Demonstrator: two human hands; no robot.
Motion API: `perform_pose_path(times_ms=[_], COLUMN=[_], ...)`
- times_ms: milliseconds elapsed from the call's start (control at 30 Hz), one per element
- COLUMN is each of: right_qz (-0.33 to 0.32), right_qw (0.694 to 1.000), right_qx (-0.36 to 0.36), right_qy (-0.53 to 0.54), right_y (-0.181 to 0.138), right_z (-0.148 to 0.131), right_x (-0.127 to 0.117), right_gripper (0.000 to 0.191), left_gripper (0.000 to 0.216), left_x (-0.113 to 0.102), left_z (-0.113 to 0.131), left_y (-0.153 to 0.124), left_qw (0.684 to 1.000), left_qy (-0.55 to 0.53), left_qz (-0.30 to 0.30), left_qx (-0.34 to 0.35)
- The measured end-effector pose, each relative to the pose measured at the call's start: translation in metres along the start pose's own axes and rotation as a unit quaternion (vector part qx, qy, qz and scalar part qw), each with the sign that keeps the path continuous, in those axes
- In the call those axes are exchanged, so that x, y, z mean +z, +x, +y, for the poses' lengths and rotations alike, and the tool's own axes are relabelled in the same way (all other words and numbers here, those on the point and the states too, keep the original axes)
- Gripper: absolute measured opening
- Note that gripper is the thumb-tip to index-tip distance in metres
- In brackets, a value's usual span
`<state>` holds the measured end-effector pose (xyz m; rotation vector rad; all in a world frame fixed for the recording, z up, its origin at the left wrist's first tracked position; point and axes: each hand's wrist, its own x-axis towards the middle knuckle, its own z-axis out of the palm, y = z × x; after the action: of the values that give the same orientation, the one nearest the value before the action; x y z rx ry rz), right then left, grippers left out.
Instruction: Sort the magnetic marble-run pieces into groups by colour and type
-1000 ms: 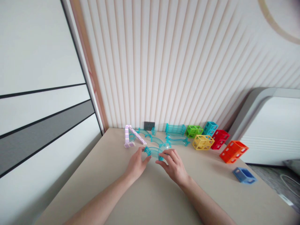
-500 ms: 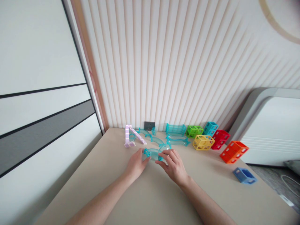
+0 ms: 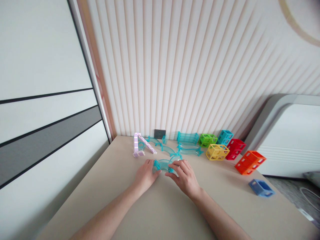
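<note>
A clear teal curved track piece [image 3: 163, 164] spans the gap between my hands, low over the table. My left hand [image 3: 147, 173] grips its left end, thumb in front and fingers behind. At the other end, my right hand [image 3: 183, 172] pinches the joint where another curved teal piece [image 3: 176, 157] meets it; the fingers hide part of this joint. Farther back, more teal curved track [image 3: 168, 149] runs toward the wall. Left of it stands a lilac-and-white triangular frame [image 3: 136, 145].
Teal straight pieces [image 3: 188, 137] lie by the wall. To the right stand open-sided blocks: green [image 3: 207, 140], yellow [image 3: 217, 152], light blue [image 3: 224, 136], red [image 3: 235, 148], orange [image 3: 250, 162] and blue [image 3: 261, 187]. A black socket [image 3: 160, 134] is on the wall behind the table [image 3: 155, 213].
The left end of the held track piece has tilted slightly in my left hand. Both hands stay in nearly the same place.
</note>
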<state>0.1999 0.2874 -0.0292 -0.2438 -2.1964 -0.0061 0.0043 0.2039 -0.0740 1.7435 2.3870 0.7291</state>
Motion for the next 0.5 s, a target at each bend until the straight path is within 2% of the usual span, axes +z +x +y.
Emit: perform_pose_path(times_ms=[67, 167, 233, 267, 333, 433, 500], right_qz=[0.007, 0.018, 0.028, 0.034, 0.04, 0.034, 0.019], right_qw=[1.0, 1.0, 1.0, 0.999, 0.999, 0.999, 0.998], right_qx=[0.003, 0.006, 0.006, 0.004, -0.003, -0.026, -0.047], right_qy=[0.003, 0.005, 0.004, 0.006, 0.013, 0.032, 0.046], right_y=[-0.001, -0.003, -0.006, -0.007, -0.009, -0.01, -0.009], right_z=[0.0, 0.0, 0.0, 0.0, -0.002, -0.006, -0.011], right_x=[0.001, 0.003, 0.004, 0.005, 0.005, 0.004, 0.003], right_gripper=[0.025, 0.022, 0.02, 0.02, 0.019, 0.02, 0.022], left_gripper=[0.045, 0.047, 0.039, 0.036, 0.037, 0.05, 0.056], left_x=[-0.006, -0.023, -0.037, -0.042, -0.047, -0.037, -0.025], left_z=[0.001, 0.005, 0.009, 0.012, 0.018, 0.027, 0.032], left_y=[-0.001, -0.004, -0.007, -0.009, -0.013, -0.021, -0.026], left_qw=[1.0, 0.995, 0.981, 0.968, 0.927, 0.835, 0.783], left_qy=[-0.011, -0.066, -0.153, -0.215, -0.357, -0.525, -0.592], left_qz=[0.003, 0.066, 0.107, 0.101, 0.028, -0.112, -0.154], left_qx=[0.005, 0.023, 0.059, 0.082, 0.115, 0.117, 0.114])
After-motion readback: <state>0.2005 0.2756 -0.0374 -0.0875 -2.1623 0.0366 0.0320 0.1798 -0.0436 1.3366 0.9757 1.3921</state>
